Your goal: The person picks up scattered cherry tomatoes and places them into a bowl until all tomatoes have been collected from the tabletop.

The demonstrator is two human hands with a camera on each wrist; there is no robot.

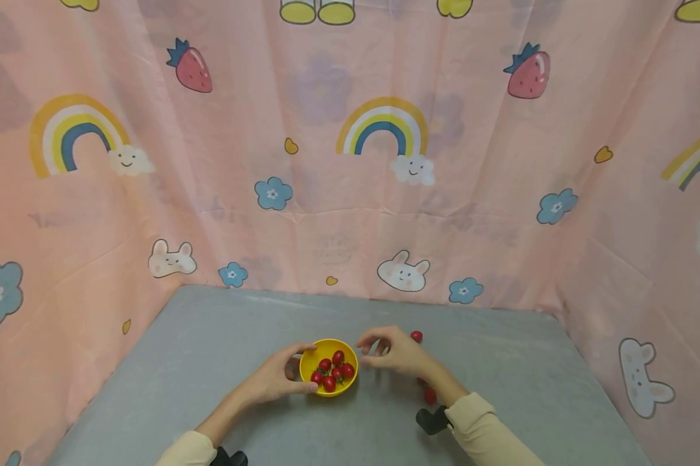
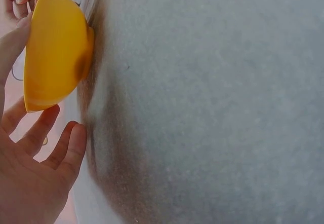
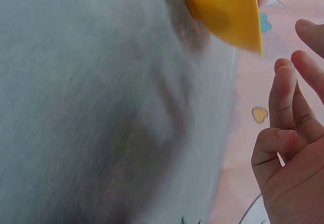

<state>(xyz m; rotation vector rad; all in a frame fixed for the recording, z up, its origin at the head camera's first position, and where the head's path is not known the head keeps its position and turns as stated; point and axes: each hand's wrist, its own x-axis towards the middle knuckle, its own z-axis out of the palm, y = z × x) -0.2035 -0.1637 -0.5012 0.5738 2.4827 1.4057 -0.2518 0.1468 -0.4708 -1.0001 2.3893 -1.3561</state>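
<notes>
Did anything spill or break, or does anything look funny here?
Nothing looks broken or messily spilled. The yellow bowl looks whole, with red tomatoes inside. The only odd bit: one loose tomato lies outside, beyond the right hand, and another near that wrist, apart from the rest.

A rainbow-printed pink curtain (image 1: 478, 142) hangs behind a grey table (image 1: 530, 375).

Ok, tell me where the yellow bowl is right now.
The yellow bowl is low in the head view, slightly left of centre, held by the left hand at its left side, with the right hand just to its right.
</notes>
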